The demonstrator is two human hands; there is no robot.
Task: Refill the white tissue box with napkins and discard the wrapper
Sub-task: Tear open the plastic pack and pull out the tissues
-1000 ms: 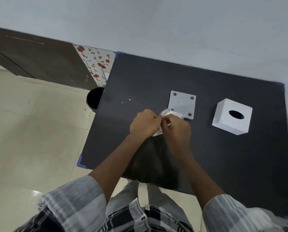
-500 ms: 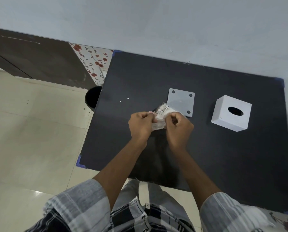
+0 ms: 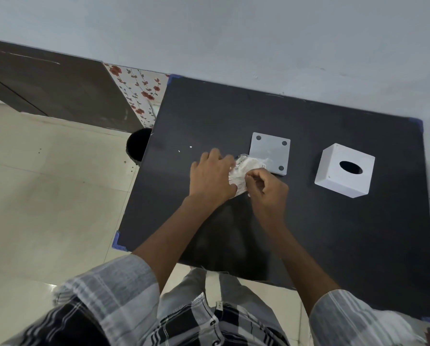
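One head-worn wide-angle view looks steeply down, close over the matte black rectangular table (image 3: 309,221), wall at twelve o'clock.

I can't read any text; print on the crinkled clear plastic napkin wrapper (image 3: 244,168), mid-frame, is too blurred.

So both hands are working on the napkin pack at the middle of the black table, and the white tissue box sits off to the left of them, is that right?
Not quite. The head view shows the white tissue box to the right of the hands, not the left. Both the left hand and right hand do grip the napkin pack on the black table.
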